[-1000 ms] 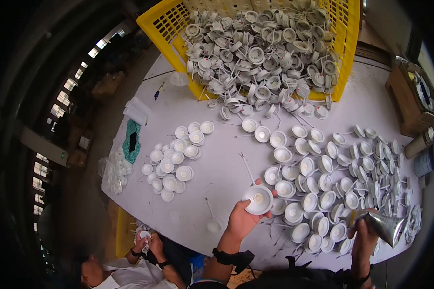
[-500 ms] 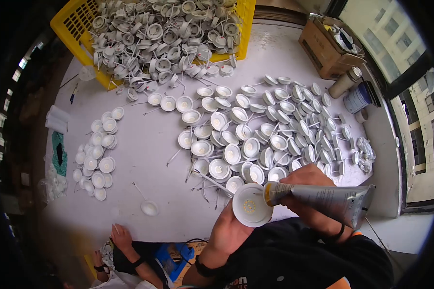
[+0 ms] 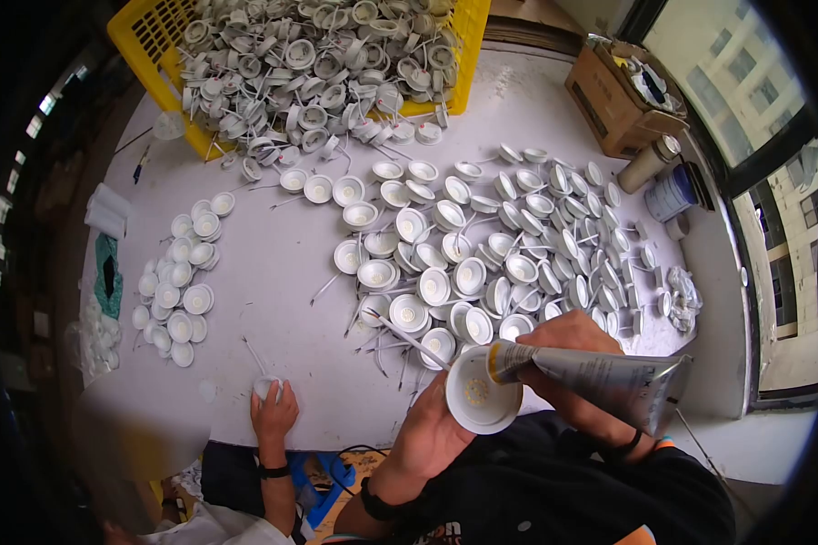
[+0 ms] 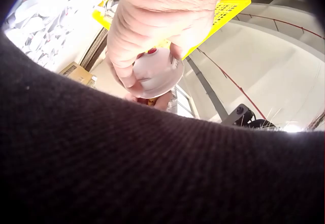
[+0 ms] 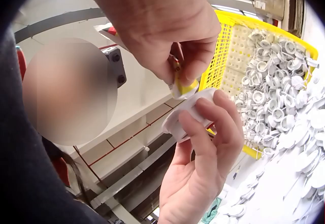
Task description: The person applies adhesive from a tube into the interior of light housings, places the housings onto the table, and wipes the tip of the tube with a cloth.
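My left hand (image 3: 429, 438) holds a round white LED downlight (image 3: 484, 404) by its rim, its face with yellow LED dots turned up. A white cable from the lamp points toward the lamps on the table. With my right hand (image 3: 573, 334) I grip a silver squeeze tube (image 3: 600, 380) with a yellow end, whose tip is over the lamp's rim. In the right wrist view the yellow nozzle (image 5: 186, 88) is close to the lamp, and the left fingers (image 5: 200, 132) curl round its back.
Many white downlights (image 3: 433, 286) cover the table's right half; a smaller cluster (image 3: 180, 300) lies left. A yellow crate (image 3: 471, 64) of lamp parts stands behind. Another person's hand (image 3: 274, 413) covers a lamp at the front. A cardboard box (image 3: 613, 100) and cans (image 3: 671, 197) stand by the window.
My view has swung right. The right hand has brought the tube to the lamp, and the lamp has moved down toward my body. The other person's hand has reached onto the lamp at the front.
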A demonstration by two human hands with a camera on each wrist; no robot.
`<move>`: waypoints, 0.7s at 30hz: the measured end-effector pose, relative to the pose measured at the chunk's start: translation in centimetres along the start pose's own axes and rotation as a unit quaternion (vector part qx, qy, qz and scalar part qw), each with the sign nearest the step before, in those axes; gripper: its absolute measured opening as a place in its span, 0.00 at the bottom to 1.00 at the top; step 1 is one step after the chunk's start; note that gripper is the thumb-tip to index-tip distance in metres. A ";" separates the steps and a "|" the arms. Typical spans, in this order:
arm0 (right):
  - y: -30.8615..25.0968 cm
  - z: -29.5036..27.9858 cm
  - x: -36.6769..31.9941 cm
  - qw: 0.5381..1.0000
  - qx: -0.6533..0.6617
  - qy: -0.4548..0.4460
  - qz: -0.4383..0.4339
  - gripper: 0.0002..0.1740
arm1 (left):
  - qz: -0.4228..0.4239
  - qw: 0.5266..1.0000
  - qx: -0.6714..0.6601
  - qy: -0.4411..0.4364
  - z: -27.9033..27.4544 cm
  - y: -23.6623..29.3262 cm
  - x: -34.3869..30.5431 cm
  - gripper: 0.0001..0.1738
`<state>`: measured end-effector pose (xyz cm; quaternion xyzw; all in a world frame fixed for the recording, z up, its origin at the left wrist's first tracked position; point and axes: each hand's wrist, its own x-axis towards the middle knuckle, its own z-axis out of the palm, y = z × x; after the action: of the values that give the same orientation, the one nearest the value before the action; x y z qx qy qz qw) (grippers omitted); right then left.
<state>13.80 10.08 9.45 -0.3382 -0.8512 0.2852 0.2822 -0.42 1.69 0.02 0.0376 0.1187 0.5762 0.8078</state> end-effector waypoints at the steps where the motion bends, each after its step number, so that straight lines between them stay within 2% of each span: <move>1: 0.0 0.1 0.0 1.000 -0.001 0.000 0.000 0.10 | -0.005 1.000 0.001 -0.003 0.0 0.0 0.0 0.30; 7: 0.1 0.3 -0.1 1.000 -0.009 0.020 -0.014 0.11 | 0.001 1.000 0.002 0.001 -0.1 -0.1 0.0 0.30; 12: 0.8 0.6 -0.6 0.999 0.045 -0.016 0.003 0.11 | -0.020 1.000 -0.021 -0.008 -0.4 -0.2 0.4 0.30; 14: 0.9 0.9 -0.5 1.000 0.027 0.006 -0.012 0.11 | -0.026 0.999 -0.022 -0.008 -0.3 -0.2 0.5 0.30; 16: 1.1 0.9 -0.6 0.999 0.009 0.029 -0.027 0.11 | -0.011 0.997 0.058 0.048 0.0 -0.1 0.4 0.30; 21: 1.0 0.2 -0.7 0.999 0.006 0.036 -0.014 0.14 | 0.017 0.997 0.072 0.037 0.1 0.6 0.1 0.30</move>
<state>14.52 10.15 8.43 -0.3346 -0.8436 0.2742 0.3182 -0.89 2.00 0.19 0.0761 0.1888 0.5810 0.7880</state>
